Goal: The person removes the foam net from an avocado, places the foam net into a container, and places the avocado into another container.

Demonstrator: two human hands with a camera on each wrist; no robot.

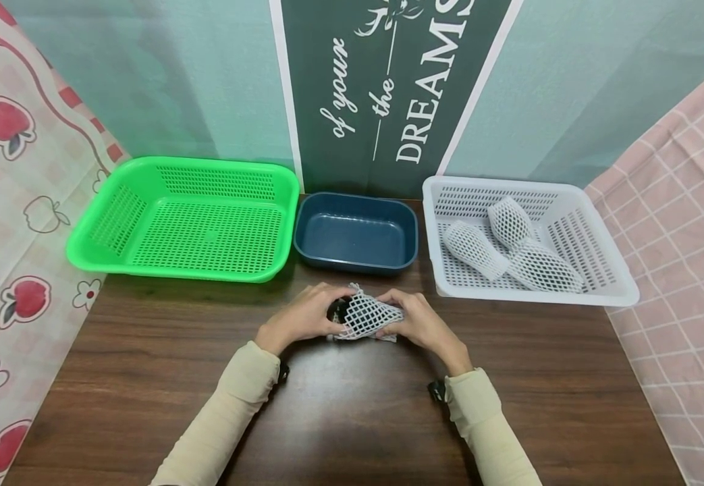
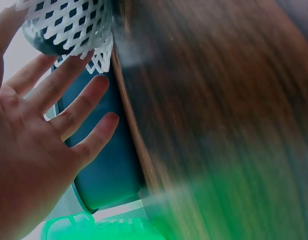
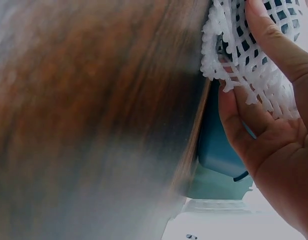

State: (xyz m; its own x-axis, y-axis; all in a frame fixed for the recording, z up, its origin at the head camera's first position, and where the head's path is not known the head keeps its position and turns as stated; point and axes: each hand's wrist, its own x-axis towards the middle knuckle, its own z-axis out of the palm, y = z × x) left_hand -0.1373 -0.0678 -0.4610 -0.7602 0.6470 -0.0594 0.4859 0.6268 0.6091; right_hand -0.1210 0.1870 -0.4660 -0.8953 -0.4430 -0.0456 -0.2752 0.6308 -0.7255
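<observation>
In the head view, both hands meet over the table in front of the blue bin. A white foam net sleeve [image 1: 371, 316] covers most of a dark, rounded object [image 1: 337, 310], whose bare end shows on the left; its kind is unclear. My left hand [image 1: 308, 313] pinches the bare end and the sleeve's edge between thumb and fingers. On the opposite side, my right hand [image 1: 420, 322] grips the net's narrower end. The left wrist view shows the dark object [image 2: 44, 44] partly out of the net, the lower fingers spread. In the right wrist view, thumb and fingers hold the net [image 3: 274, 80].
Behind the hands stands a dark blue bin [image 1: 354, 265]. To its left is a green slotted basket [image 1: 208, 236]. A white basket [image 1: 534, 295] on the right holds 3 net-wrapped items [image 1: 476, 248]. Brown wooden tabletop [image 1: 352, 418] extends toward the front, with cloth hung around.
</observation>
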